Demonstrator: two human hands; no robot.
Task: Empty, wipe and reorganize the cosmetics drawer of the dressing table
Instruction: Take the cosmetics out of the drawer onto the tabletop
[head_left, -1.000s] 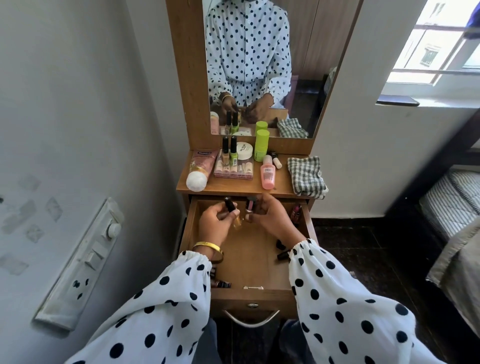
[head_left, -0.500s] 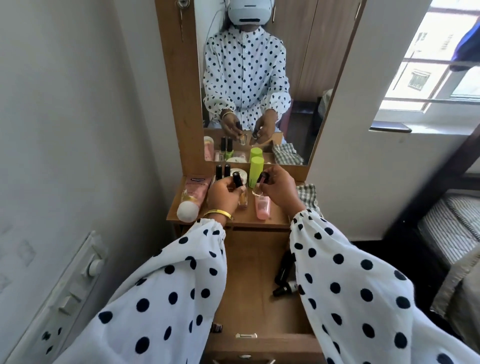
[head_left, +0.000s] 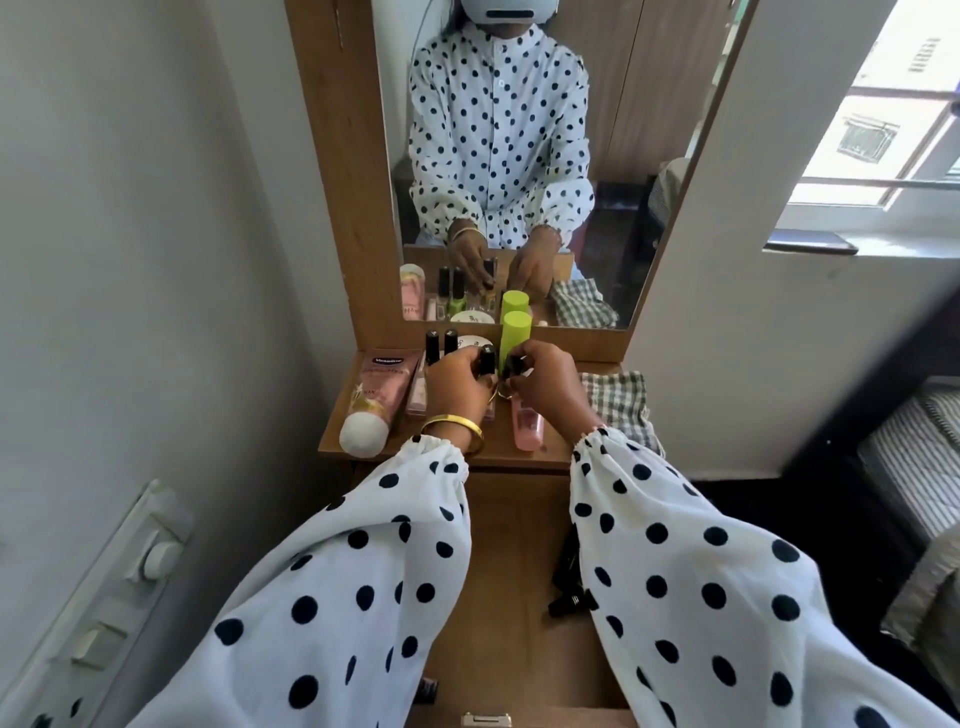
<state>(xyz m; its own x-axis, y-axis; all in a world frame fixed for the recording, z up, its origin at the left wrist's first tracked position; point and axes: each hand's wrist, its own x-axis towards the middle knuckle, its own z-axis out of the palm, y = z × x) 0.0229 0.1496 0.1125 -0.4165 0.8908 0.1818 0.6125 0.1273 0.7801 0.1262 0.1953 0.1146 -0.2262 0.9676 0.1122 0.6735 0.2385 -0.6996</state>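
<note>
Both my hands are over the dressing table top (head_left: 498, 452), in front of the mirror. My left hand (head_left: 460, 387) grips a small nail polish bottle with a black cap (head_left: 487, 358). My right hand (head_left: 545, 384) pinches another small black-capped bottle (head_left: 515, 364) beside it. The bottles' lower parts are hidden by my fingers. Below my sleeves the wooden drawer (head_left: 514, 571) stands open, with a few dark cosmetics (head_left: 569, 603) lying at its right side.
On the table top lie a pink tube (head_left: 376, 400), two upright nail polishes (head_left: 440, 345), a round white jar (head_left: 477, 344), a green bottle (head_left: 515, 332), a pink bottle (head_left: 527, 428) and a checked cloth (head_left: 621, 405). A switch panel (head_left: 119, 587) is on the left wall; a bed (head_left: 914, 467) stands at the right.
Both hands rose out of the open drawer with a small bottle each and reached forward over the table top, now lowering toward the items near the mirror.
</note>
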